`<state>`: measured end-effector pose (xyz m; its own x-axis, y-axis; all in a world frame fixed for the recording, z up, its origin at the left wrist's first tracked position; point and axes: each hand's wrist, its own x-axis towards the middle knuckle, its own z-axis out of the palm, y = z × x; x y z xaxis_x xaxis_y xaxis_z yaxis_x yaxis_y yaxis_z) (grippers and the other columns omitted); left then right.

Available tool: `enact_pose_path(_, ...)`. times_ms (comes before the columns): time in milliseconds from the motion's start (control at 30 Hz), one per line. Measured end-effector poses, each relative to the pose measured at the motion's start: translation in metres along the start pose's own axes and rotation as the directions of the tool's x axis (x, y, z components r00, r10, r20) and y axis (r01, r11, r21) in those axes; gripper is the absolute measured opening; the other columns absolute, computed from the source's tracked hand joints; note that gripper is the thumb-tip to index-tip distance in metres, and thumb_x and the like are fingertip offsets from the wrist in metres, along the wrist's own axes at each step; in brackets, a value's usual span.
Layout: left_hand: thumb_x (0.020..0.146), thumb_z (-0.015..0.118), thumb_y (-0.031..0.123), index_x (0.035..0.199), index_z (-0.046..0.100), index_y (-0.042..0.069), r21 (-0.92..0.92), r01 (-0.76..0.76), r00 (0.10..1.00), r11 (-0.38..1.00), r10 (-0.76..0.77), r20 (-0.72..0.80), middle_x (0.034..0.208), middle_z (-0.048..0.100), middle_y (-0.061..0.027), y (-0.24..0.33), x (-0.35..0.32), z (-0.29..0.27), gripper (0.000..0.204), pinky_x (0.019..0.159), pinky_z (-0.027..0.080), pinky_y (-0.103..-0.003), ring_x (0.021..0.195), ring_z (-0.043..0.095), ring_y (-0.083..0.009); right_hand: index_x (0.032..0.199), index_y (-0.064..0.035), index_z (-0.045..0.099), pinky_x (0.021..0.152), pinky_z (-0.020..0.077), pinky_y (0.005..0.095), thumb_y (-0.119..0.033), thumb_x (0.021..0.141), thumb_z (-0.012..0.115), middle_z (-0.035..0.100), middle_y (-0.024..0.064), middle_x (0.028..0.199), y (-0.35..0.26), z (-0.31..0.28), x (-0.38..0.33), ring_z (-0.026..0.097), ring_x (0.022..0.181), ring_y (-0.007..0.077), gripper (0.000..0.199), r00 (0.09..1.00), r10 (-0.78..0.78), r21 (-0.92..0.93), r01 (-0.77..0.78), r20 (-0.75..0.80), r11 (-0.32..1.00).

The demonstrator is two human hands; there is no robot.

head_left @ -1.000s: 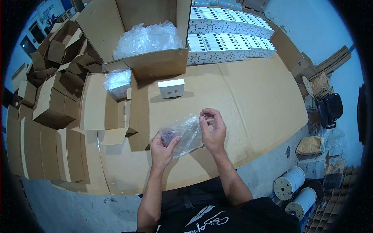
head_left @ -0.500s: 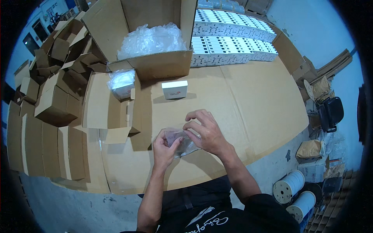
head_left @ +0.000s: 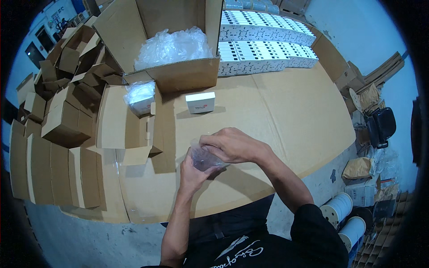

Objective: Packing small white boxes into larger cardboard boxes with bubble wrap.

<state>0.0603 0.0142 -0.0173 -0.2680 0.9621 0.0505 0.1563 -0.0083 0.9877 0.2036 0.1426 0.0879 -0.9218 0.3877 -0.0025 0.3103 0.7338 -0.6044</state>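
Note:
Near the front of the cardboard-covered table, my left hand (head_left: 193,175) is closed around the lower side of a small clear plastic bag (head_left: 202,160). Across the bag's upper edge lies my right hand (head_left: 234,145), its fingers bent down and closed on the film; the fingertips are partly hidden. The bag looks slightly opened out between the two hands. Beyond them a small white box (head_left: 200,103) stands upright on the table. To the left, an open brown carton (head_left: 117,123) contains a white box wrapped in clear plastic (head_left: 140,97).
A large open carton (head_left: 183,75) full of clear plastic bags (head_left: 174,48) stands at the back. Long stacked rows of white boxes (head_left: 259,60) are at the back right. Many empty brown cartons (head_left: 67,120) crowd the left side. Cable spools (head_left: 337,207) sit on the floor at right.
My right hand has swung over the bag, its raised fingers now lowered onto the upper edge. The bag has tilted up and bulges wider; my left hand has shifted slightly right.

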Motion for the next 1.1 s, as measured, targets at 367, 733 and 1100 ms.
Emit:
enact_pose_path(367,0.068,0.096,0.021,0.118,0.058,0.001,0.073,0.017,0.994,0.997,-0.009,-0.110,0.105,0.073,-0.0133,-0.013,0.003,0.004,0.066,0.087,0.056,-0.037,0.097,0.071,-0.0220,0.112,-0.0054,0.067,0.065,0.0497,0.0425,-0.019,0.103,0.051,0.064,0.0141,0.069,0.022,0.005,0.020,0.065,0.063,0.0288,0.023,0.971,-0.162,0.274,0.205,-0.174,0.940)
enact_pose_path(733,0.068,0.095,0.018,0.115,0.059,-0.001,0.073,-0.033,0.982,0.997,0.046,-0.183,0.103,0.073,-0.0139,-0.008,0.008,0.004,0.062,0.086,0.055,-0.035,0.095,0.071,-0.0218,0.117,0.0017,0.066,0.052,0.0392,0.0224,-0.038,0.112,0.033,0.045,-0.0039,0.047,0.044,-0.010,0.021,0.041,0.042,0.0070,0.052,0.919,0.124,0.686,0.183,-0.373,0.704)
enact_pose_path(1100,0.069,0.095,0.018,0.117,0.059,-0.001,-0.003,-0.053,0.981,0.999,0.052,-0.189,0.106,0.072,-0.0123,-0.019,0.024,0.001,0.063,0.089,0.055,-0.035,0.097,0.069,-0.0195,0.134,-0.0036,0.056,0.081,0.0462,0.0275,-0.009,0.098,0.057,0.061,0.0060,0.124,0.119,0.028,0.042,0.055,0.099,0.0119,0.036,0.618,0.459,0.748,0.361,-0.639,0.557)
